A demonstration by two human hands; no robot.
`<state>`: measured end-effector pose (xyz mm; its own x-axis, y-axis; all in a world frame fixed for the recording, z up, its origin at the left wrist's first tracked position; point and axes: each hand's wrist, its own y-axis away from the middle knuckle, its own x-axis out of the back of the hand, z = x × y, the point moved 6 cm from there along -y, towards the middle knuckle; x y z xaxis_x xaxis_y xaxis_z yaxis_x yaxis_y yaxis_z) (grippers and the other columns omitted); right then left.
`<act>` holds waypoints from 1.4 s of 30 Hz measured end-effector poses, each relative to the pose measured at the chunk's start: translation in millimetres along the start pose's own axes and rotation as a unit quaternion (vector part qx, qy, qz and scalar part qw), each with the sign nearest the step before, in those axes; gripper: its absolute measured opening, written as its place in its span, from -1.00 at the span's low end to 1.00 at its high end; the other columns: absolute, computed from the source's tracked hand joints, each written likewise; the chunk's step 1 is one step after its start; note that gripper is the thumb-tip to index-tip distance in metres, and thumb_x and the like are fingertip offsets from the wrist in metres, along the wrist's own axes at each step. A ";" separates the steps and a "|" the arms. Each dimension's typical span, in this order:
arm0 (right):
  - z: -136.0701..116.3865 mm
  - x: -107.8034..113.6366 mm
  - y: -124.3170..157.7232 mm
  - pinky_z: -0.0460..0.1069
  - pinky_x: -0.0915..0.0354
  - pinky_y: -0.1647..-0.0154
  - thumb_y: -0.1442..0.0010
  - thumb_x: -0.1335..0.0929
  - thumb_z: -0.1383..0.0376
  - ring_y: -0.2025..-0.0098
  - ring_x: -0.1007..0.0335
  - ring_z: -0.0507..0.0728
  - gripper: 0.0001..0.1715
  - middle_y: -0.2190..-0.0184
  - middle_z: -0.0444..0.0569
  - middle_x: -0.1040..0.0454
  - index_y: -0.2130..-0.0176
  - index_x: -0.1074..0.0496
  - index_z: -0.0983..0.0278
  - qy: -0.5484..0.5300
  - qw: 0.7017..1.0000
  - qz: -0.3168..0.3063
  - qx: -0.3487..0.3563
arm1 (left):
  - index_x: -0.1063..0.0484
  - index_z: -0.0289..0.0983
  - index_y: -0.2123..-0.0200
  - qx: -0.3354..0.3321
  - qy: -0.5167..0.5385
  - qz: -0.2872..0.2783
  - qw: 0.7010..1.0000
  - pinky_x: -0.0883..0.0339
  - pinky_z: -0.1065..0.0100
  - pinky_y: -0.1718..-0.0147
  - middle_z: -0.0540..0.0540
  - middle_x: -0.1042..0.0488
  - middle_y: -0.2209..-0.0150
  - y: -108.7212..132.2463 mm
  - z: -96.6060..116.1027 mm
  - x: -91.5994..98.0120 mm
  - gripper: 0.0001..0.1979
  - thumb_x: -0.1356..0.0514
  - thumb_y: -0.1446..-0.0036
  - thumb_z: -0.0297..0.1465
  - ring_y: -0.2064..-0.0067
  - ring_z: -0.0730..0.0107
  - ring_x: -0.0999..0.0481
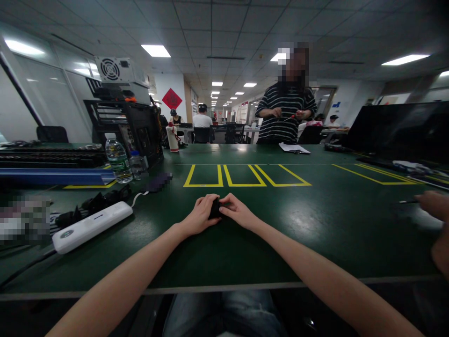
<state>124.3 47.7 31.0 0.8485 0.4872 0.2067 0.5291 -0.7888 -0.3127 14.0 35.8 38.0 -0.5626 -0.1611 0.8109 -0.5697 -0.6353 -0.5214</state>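
My left hand (202, 215) is closed around a small black object (214, 209) just above the green table (238, 262). Its kind cannot be made out, since my fingers cover most of it. From the other side, my right hand (236, 210) pinches at the object's right edge with thumb and fingers. Both hands meet in front of the yellow tape outlines (224, 185) on the tabletop.
To the left lie a white power strip (93, 228) and black cables (91, 206). Behind them stand a water bottle (118, 159) and an open computer case (135, 126). Another person's hand (433, 206) reaches in at right. A person in stripes (286, 112) stands across the table.
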 end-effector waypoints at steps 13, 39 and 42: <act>-1.5 -1.6 3.8 0.05 -0.25 0.10 0.04 -0.34 0.29 0.13 -0.28 0.07 -0.65 0.23 -0.12 -0.26 0.23 -0.17 0.22 -0.003 1.000 -0.018 -0.004 | 0.07 -0.19 -0.02 0.000 0.003 -0.007 1.000 0.04 0.11 -0.01 -0.13 -0.16 0.03 0.8 0.8 0.7 -0.42 -0.16 0.05 -0.39 -0.02 0.23 -0.18; 1.8 0.2 -0.1 0.07 -0.24 0.11 -0.01 -0.30 0.25 0.16 -0.27 0.07 -0.69 0.22 -0.07 -0.27 0.20 -0.19 0.25 0.018 1.000 0.008 -0.008 | 0.05 -0.18 0.00 0.001 0.004 -0.009 1.000 0.03 0.11 -0.01 -0.12 -0.17 0.04 1.5 -1.1 0.5 -0.43 -0.16 0.05 -0.38 0.00 0.22 -0.20; -3.6 -2.9 3.6 0.06 -0.23 0.09 0.03 -0.34 0.29 0.13 -0.26 0.07 -0.66 0.19 -0.09 -0.25 0.22 -0.19 0.24 0.002 1.000 -0.021 0.001 | 0.06 -0.19 -0.01 -0.003 0.003 -0.010 1.000 0.04 0.12 -0.02 -0.12 -0.17 0.04 1.7 -1.1 -0.3 -0.43 -0.15 0.05 -0.39 -0.01 0.23 -0.19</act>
<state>123.7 42.1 32.7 0.8252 0.5188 0.2233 0.5647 -0.7670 -0.3047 12.5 35.5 36.6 -0.5540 -0.1443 0.8199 -0.5841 -0.6344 -0.5063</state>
